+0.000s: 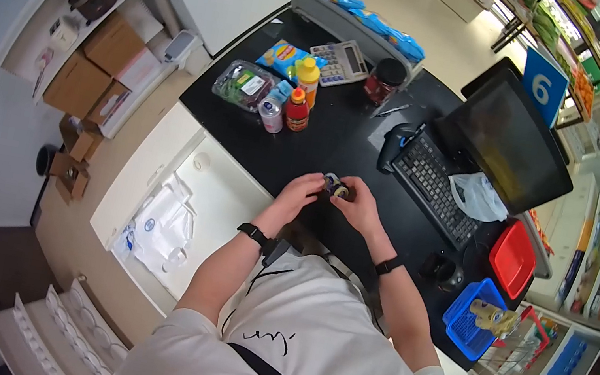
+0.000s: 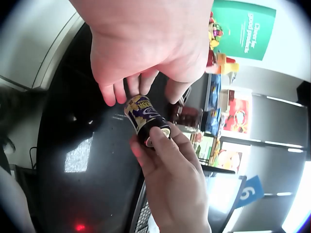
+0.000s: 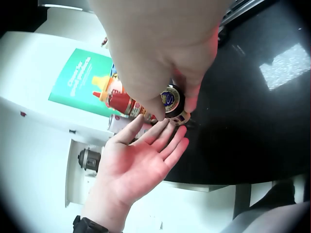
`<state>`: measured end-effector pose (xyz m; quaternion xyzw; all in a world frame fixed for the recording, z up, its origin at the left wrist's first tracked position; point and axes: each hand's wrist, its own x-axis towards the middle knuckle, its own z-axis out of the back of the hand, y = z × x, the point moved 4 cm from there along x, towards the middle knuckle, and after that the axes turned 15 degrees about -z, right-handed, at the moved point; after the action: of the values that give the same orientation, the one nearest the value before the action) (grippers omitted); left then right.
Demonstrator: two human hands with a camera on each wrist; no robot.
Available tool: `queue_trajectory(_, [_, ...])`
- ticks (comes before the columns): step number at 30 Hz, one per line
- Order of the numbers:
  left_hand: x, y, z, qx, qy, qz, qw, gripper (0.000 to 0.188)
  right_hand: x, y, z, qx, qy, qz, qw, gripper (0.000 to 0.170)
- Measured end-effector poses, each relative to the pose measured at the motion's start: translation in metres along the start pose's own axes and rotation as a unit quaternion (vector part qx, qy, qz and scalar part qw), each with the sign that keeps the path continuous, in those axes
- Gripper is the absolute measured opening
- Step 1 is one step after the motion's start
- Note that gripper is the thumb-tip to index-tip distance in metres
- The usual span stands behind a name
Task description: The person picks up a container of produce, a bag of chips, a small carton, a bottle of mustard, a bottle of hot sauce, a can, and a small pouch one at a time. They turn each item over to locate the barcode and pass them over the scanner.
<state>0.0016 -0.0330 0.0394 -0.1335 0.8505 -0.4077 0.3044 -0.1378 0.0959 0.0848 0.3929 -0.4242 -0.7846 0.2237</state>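
Over the black counter (image 1: 250, 151), my right hand (image 1: 362, 209) pinches a small dark cylindrical item (image 2: 141, 114) with a purple-and-yellow label between thumb and fingers. Its round end (image 3: 171, 98), dark with a gold ring and a blue emblem, shows in the right wrist view. My left hand (image 1: 303, 190) is at the item's other side. Seen in the right wrist view, that left hand (image 3: 141, 165) has its palm turned up and fingers extended, with fingertips right at the item. Part of the item is hidden behind the right fingers.
Back left on the counter are a clear produce tray (image 1: 242, 85), a can (image 1: 271, 115), a red sauce bottle (image 1: 297, 111), a yellow bottle (image 1: 307, 80), a chip bag (image 1: 283, 57) and a calculator (image 1: 340, 62). Right stand a keyboard (image 1: 437, 181), monitor (image 1: 513, 137) and blue basket (image 1: 463, 321).
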Motion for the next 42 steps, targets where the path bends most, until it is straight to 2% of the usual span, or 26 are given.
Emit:
queue_trajectory(1, [0.003,-0.006,0.012,-0.029,-0.027,-0.026,0.999,0.047,0.008,0.018,-0.01,-0.071,-0.01,0.017,0.997,0.05])
queue_trajectory(7, [0.023,-0.034,0.059,-0.149,-0.131,-0.125,0.972,0.046,0.061,0.073,-0.076,-0.129,-0.019,0.082,0.988,0.047])
queue_trajectory(12, [0.028,-0.054,0.077,-0.159,-0.15,-0.135,0.966,0.045,0.082,0.092,-0.107,-0.156,-0.017,0.109,0.982,0.042])
queue_trajectory(17, [0.023,-0.056,0.082,-0.179,-0.146,-0.151,0.961,0.044,0.097,0.093,-0.118,-0.148,-0.002,0.077,0.986,0.038])
queue_trajectory(21, [0.016,-0.062,0.076,-0.178,-0.163,-0.175,0.955,0.043,0.11,0.088,-0.118,-0.117,-0.041,0.074,0.99,0.038])
queue_trajectory(27, [0.018,-0.072,0.068,-0.165,-0.173,-0.215,0.947,0.041,0.116,0.081,-0.117,-0.033,-0.012,0.015,0.999,0.048])
queue_trajectory(32, [0.015,-0.054,0.072,-0.135,-0.205,-0.18,0.953,0.034,0.101,0.065,-0.105,-0.021,-0.044,0.001,0.999,0.051])
queue_trajectory(35, [0.013,-0.036,0.071,-0.123,-0.179,-0.136,0.967,0.03,0.085,0.047,-0.091,-0.039,-0.069,0.023,0.997,0.047])
queue_trajectory(38, [0.017,-0.022,0.049,-0.104,-0.097,-0.074,0.987,0.028,0.063,0.015,-0.063,-0.058,-0.096,0.053,0.992,0.045])
queue_trajectory(40, [0.023,-0.004,0.019,-0.091,-0.033,-0.032,0.995,0.026,0.038,0.0,-0.038,-0.007,-0.031,-0.062,0.998,0.043])
queue_trajectory(41, [0.022,-0.001,0.001,-0.065,0.0,-0.009,0.998,0.025,0.022,-0.013,-0.017,0.007,-0.064,-0.077,0.995,0.043])
queue_trajectory(42, [0.02,-0.002,-0.016,-0.038,0.029,0.008,0.999,0.024,0.007,-0.024,-0.003,-0.004,-0.051,-0.091,0.995,0.041])
